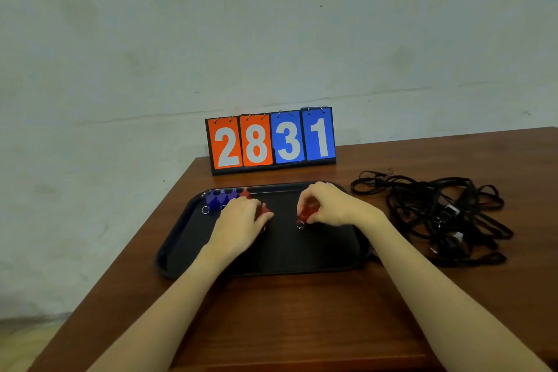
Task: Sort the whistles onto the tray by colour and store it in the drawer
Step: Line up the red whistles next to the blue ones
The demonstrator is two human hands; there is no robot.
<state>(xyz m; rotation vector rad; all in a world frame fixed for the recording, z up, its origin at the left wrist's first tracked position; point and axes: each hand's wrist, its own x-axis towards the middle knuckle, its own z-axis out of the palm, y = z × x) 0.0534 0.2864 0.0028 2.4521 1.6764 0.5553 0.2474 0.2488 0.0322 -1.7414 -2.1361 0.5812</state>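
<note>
Red whistles (308, 212) pinched by curled fingers of both hands (327, 205) above black tray (302, 260).

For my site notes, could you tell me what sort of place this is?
Probably a sports equipment room or office: a flip scoreboard, whistles being sorted on a tray, and tangled black lanyards on a wooden desk.

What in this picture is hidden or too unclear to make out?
Head view only:
- Red whistle under the left hand: mostly covered by its fingers.
- Red whistle in the right hand: partly hidden by its fingers.
- Black cords: too tangled to count.
- Drawer: out of view.
</note>
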